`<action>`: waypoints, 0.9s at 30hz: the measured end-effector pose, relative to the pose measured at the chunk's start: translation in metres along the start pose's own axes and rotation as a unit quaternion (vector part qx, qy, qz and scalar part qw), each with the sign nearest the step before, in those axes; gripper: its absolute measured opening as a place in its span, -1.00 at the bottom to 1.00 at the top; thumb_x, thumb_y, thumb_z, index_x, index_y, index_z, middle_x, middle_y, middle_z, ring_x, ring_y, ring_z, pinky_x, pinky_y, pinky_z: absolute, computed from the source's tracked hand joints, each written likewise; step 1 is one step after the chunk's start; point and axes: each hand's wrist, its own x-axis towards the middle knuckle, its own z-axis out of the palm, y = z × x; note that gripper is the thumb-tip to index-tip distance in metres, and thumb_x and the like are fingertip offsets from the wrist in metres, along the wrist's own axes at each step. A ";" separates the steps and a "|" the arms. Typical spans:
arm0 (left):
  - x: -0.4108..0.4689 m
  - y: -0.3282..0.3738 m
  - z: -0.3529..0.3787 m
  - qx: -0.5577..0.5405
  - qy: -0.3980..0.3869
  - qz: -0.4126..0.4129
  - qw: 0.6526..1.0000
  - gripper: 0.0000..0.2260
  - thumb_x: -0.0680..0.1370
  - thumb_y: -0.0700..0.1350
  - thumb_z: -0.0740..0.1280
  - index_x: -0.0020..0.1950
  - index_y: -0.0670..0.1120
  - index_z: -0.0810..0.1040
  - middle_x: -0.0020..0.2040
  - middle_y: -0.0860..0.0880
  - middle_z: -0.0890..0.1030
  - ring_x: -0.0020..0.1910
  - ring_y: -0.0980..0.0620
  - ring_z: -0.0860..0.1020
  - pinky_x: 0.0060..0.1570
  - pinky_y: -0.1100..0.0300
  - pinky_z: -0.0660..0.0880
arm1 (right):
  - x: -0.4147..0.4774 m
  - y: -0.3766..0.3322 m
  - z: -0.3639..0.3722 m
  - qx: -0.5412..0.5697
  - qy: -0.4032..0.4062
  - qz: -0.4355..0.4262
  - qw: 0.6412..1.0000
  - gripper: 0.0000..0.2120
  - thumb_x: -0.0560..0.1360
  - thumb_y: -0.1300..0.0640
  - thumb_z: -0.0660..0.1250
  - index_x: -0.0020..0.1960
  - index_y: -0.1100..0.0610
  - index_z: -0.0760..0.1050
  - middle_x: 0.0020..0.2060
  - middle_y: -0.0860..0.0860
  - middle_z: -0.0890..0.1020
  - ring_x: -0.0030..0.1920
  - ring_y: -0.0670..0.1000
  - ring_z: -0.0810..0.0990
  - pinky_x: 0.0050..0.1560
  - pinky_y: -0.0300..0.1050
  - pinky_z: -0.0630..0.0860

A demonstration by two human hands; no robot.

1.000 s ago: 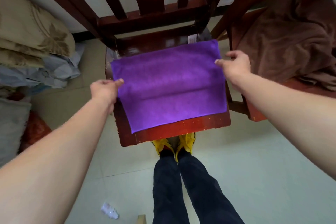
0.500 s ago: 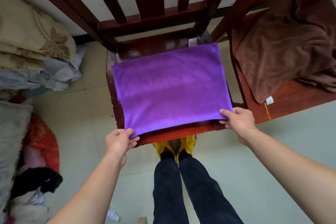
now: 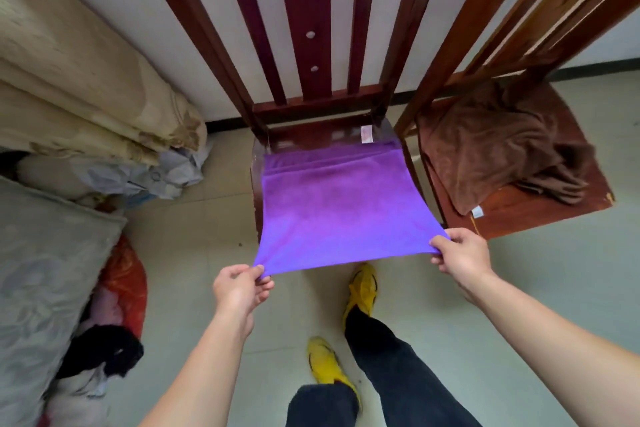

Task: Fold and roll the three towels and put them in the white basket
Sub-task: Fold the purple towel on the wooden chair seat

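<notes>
Two grips on purple towel (image 3: 339, 211): left hand (image 3: 239, 291), right hand (image 3: 460, 256) each pinch near corner. Near edge now lifted off chair (image 3: 311, 137); flat before. Brown towel (image 3: 502, 149) on neighbouring chair (image 3: 540, 210).

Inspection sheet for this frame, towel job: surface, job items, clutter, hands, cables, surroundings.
Surface: dark wooden chair seat, mostly covered by the towel.
Job's things: purple towel spread on the seat, near edge lifted off it; brown towel crumpled on the second chair at right; third towel and white basket not seen.
Clutter: beige folded bedding, red bag and black cloth at left.
Hands: left hand pinches the towel's near left corner, right hand pinches its near right corner.
Cables: nothing seen.
Surroundings: tiled floor; the person's yellow shoes beside the chair.
</notes>
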 end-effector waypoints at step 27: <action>-0.156 -0.069 -0.132 -0.111 -0.088 0.118 0.983 -0.85 0.55 -0.29 0.26 -0.15 -0.09 0.40 -0.42 -0.08 0.57 -0.54 0.07 0.57 -0.45 0.25 0.45 | -0.206 0.052 -0.093 0.234 -0.010 -0.097 0.967 -0.93 0.47 0.23 0.36 -0.17 0.09 0.55 -0.34 0.03 0.59 -0.57 -0.17 0.52 -0.56 -0.34 0.40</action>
